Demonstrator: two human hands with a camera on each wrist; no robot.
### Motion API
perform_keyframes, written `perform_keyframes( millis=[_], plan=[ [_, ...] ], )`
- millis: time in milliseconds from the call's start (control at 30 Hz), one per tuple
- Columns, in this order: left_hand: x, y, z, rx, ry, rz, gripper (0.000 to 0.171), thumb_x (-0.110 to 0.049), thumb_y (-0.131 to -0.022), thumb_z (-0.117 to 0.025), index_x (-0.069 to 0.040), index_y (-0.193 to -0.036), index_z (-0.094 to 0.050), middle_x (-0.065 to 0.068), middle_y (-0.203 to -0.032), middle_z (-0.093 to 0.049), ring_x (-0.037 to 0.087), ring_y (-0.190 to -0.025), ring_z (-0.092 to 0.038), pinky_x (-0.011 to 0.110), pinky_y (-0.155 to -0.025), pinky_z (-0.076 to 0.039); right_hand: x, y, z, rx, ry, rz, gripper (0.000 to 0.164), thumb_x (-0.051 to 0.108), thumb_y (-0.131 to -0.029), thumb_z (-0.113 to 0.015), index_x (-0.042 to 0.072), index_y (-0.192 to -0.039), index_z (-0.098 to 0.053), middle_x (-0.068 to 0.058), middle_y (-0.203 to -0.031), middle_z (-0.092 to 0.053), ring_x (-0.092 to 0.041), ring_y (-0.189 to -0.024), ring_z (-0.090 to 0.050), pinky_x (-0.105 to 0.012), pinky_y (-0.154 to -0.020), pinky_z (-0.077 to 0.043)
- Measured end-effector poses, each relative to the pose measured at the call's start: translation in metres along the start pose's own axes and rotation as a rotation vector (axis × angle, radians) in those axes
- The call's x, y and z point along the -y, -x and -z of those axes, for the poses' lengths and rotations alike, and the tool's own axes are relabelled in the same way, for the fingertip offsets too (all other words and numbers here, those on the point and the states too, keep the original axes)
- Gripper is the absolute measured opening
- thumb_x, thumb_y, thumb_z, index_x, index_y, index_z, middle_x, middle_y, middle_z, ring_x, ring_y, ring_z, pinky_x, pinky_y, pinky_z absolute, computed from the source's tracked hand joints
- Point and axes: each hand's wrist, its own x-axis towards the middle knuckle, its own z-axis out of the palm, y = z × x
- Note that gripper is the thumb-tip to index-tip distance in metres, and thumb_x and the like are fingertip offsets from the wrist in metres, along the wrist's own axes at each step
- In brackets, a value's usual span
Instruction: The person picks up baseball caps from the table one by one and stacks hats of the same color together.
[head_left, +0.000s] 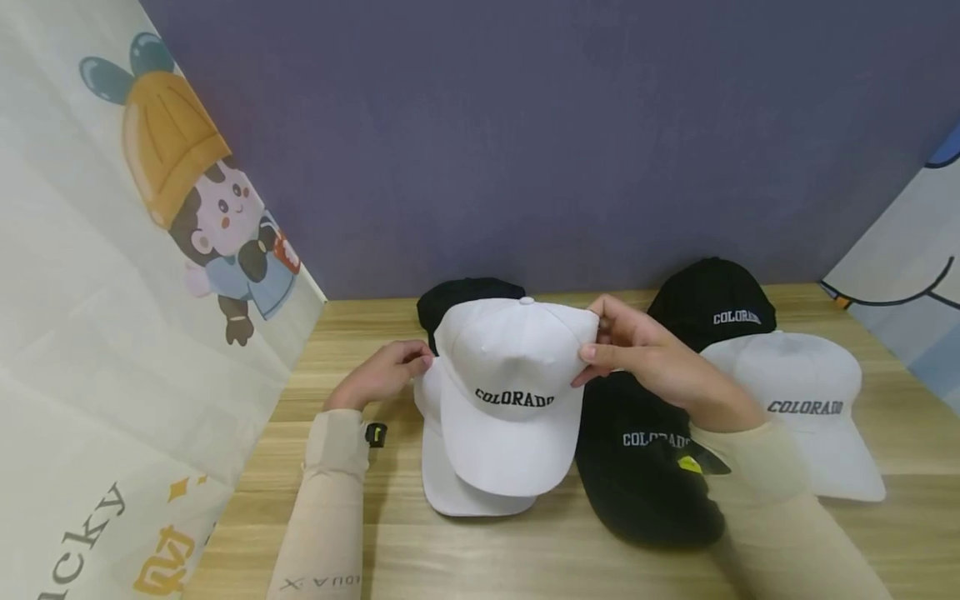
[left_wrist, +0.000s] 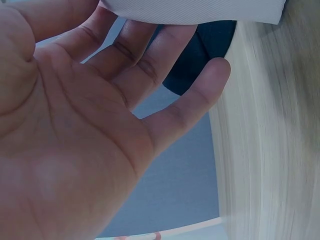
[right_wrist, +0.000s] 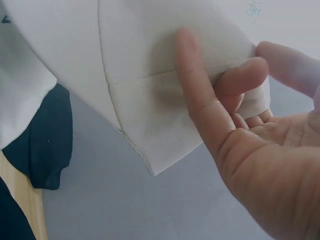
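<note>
My right hand [head_left: 660,358] pinches the side edge of a white cap [head_left: 513,454] with black COLORADO lettering, thumb in front. This cap is held tilted, brim toward me, over a second white cap [head_left: 480,505], hiding most of it. In the right wrist view, the held white cap [right_wrist: 135,115] shows its seams and lower edge between my thumb and fingers. My left hand [head_left: 381,371] pinches the left edge of the lower white cap. In the left wrist view, white fabric [left_wrist: 210,11] crosses the fingertips of my left hand [left_wrist: 95,115], the other fingers loosely spread.
A black cap [head_left: 461,292] lies behind the two white ones. To the right are a black COLORADO cap [head_left: 652,492] partly under my right forearm, another black cap [head_left: 708,296] at the back, and a white cap [head_left: 817,375]. A dark wall [head_left: 562,150] bounds the wooden table [head_left: 345,333].
</note>
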Motion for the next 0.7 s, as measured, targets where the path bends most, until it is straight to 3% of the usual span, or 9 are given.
perform_keyframes(
  millis=[100, 300, 500, 700],
  plan=[
    [0.0, 0.0, 0.001, -0.002, -0.002, 0.003, 0.019, -0.025, -0.102, -0.047, -0.013, -0.101, -0.061, 0.005, -0.093, -0.059, 0.021, -0.084, -0.052, 0.032, -0.075, -0.042, -0.003, -0.001, -0.004, 0.007, -0.019, -0.003, 0.017, 0.0, -0.095, -0.055, 0.004, -0.108, -0.045, -0.008, -0.099, -0.063, -0.025, -0.077, -0.061, -0.046, -0.074, -0.057],
    [0.001, 0.0, 0.001, -0.009, 0.003, -0.018, 0.02, -0.021, -0.103, -0.043, -0.01, -0.102, -0.06, 0.006, -0.094, -0.058, 0.02, -0.088, -0.051, 0.032, -0.077, -0.042, -0.007, -0.004, -0.01, 0.018, -0.053, -0.024, 0.018, 0.002, -0.095, -0.055, 0.003, -0.109, -0.044, -0.009, -0.104, -0.063, -0.026, -0.088, -0.066, -0.047, -0.076, -0.056],
    [0.001, 0.001, 0.002, -0.047, -0.002, -0.005, 0.022, -0.023, -0.105, -0.038, -0.012, -0.114, -0.055, 0.008, -0.104, -0.058, 0.023, -0.098, -0.054, 0.036, -0.084, -0.043, -0.01, -0.006, -0.013, 0.031, -0.055, -0.046, 0.019, 0.004, -0.095, -0.055, 0.002, -0.11, -0.044, -0.012, -0.106, -0.062, -0.031, -0.091, -0.066, -0.048, -0.078, -0.056],
    [-0.001, 0.001, 0.002, -0.076, 0.098, 0.036, 0.03, -0.027, -0.106, -0.03, -0.013, -0.122, -0.052, 0.013, -0.1, -0.059, 0.025, -0.094, -0.059, 0.042, -0.085, -0.047, -0.012, -0.008, -0.016, 0.035, -0.078, -0.064, 0.019, 0.005, -0.095, -0.056, 0.002, -0.109, -0.044, -0.012, -0.105, -0.062, -0.029, -0.091, -0.066, -0.049, -0.078, -0.055]
  ],
)
